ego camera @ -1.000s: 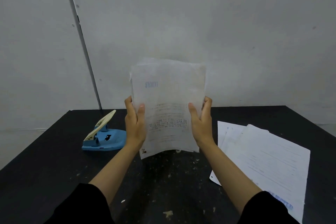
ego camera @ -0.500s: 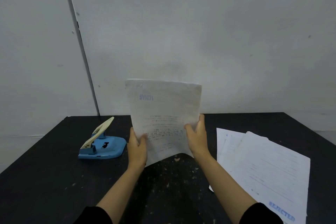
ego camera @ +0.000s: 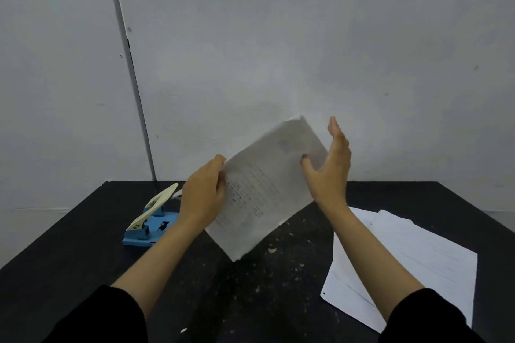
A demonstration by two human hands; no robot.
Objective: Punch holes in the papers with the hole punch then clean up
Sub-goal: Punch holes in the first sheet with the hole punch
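Above the black table [ego camera: 69,264], the left hand [ego camera: 202,198] pinches the left edge of a tilted white printed paper stack [ego camera: 264,189], while the right hand [ego camera: 330,167] is spread beside its right edge, thumb touching. The blue hole punch with a cream lever [ego camera: 152,220] sits to the left, and loose white sheets [ego camera: 412,262] lie on the right.

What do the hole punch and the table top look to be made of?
Hole punch: blue base with a smooth matte look, probably painted metal or plastic; the cream lever looks like plastic. I cannot tell for sure. Table: black matte board, scuffed and dotted with pale flecks, possibly painted wood or laminate.
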